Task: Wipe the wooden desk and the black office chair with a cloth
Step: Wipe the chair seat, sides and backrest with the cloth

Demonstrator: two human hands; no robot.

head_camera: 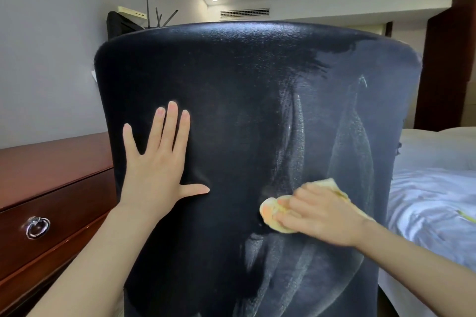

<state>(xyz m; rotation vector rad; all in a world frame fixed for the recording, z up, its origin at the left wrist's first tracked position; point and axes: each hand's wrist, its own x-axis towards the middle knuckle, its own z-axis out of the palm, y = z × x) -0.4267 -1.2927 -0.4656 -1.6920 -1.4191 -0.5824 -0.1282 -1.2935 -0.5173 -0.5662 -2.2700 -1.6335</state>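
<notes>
Beside bed [432, 188]: upright chair [231, 100], cloth [269, 210] perhaps crosswise.

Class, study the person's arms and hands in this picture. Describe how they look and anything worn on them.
The left hand and right hand are bare: no gloves, rings, watch or bracelets show. Both forearms carry no sleeves in view. The left hand's nails look short and unpainted.

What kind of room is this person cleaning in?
Probably a hotel bedroom: a bed with white bedding beside the black office chair, a polished wooden desk with a ring-pull drawer, and a wall air-conditioning vent.
</notes>
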